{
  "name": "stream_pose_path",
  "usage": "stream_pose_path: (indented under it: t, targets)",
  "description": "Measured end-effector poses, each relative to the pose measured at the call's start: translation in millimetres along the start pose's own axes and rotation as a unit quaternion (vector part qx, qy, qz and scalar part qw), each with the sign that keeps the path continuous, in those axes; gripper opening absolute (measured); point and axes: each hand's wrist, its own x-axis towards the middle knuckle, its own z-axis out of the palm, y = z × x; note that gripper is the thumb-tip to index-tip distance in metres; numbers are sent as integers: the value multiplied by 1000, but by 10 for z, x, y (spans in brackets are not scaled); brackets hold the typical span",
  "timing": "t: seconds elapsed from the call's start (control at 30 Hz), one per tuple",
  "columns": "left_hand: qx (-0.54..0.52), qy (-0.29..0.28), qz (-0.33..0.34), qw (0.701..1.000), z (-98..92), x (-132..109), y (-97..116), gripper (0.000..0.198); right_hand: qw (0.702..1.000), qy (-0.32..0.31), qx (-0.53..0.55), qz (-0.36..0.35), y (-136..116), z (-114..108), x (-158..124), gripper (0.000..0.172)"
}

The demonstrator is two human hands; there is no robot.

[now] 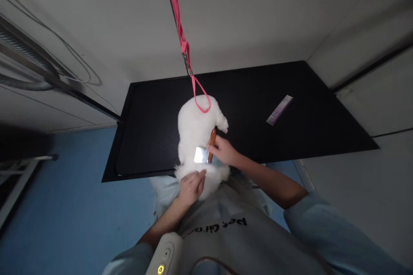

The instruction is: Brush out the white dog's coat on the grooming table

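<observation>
A white fluffy dog (193,126) is at the near edge of a black grooming table (155,107), its head end away from me. My right hand (224,151) grips the brown wooden handle of a slicker brush (201,155). The brush's shiny metal head lies flat over the fur of the lower back. Just below it, my left hand (191,188) is closed on the fur at the dog's rear, with fingers bent and pressed together. A pink grooming loop (194,88) hangs down over the far end of the dog.
A metal comb (279,110) with a purple part lies on the table's right side. The pink leash (175,4) runs up along a thin pole. At the left are a dark bar (80,99) and a grey hose (26,82). A pale handheld-looking device (166,254) sits near my left arm.
</observation>
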Motion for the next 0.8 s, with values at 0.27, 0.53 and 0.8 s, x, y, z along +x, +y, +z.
stream_pose_path:
  t: [0.27,0.53,0.8]
  targets:
    - [-17,9,1,1000,95,-88,38,20,993,-18,-113,-18,-218,-70,-88,9]
    - [11,2,8,1000,94,-94,52,22,988,-48,-146,-12,-295,-75,-169,10]
    - [-3,1,-1,1000,116,-74,78,21,991,-27,-135,0,-250,-67,-168,11]
